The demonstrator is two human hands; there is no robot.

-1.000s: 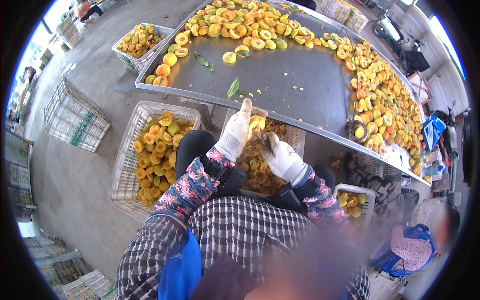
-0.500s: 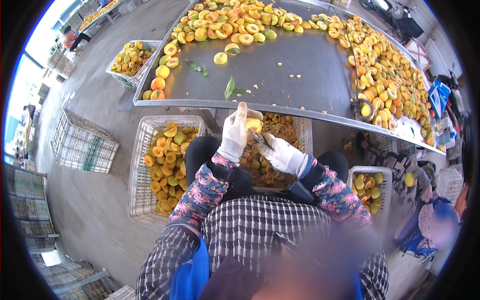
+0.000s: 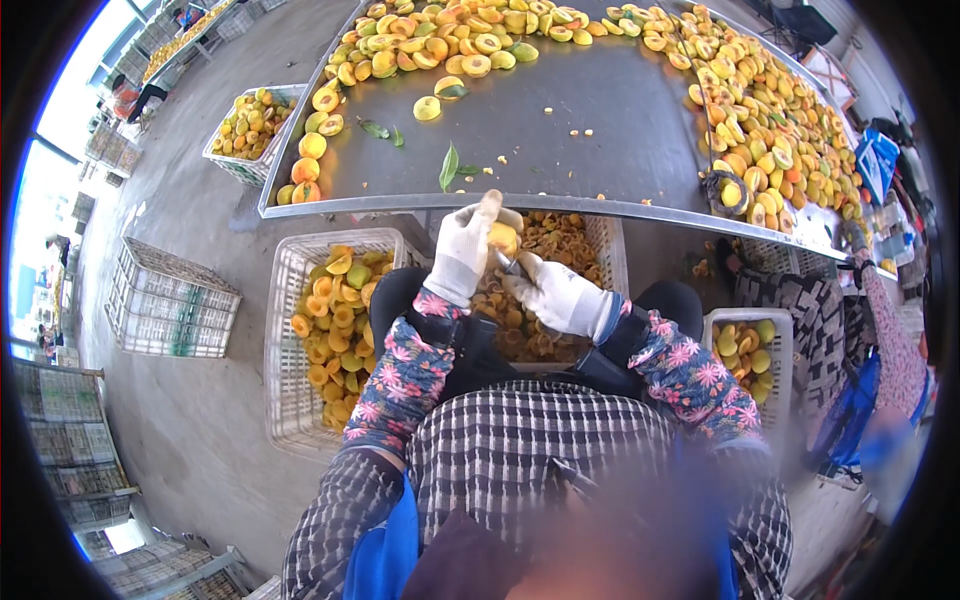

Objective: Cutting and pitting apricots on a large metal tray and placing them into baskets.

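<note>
One head-worn fisheye view looks steeply down from above the person's lap, close to both forearms. It faces forward over the steel counter [image 3: 560,130], whose straight edges bend toward the rim.

Even, bright daylight fills the scene — the strongest light comes through the windows [image 3: 50,200] at the far left, which wash out to white. The metal table [image 3: 560,130] shows a soft sheen. Fisheye bending curves straight edges near the black rim — the bottom centre is blurred.

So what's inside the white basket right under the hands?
The basket holds brownish fruit pits or scraps. The gloved left hand, right hand and knees cover much of it.
</note>
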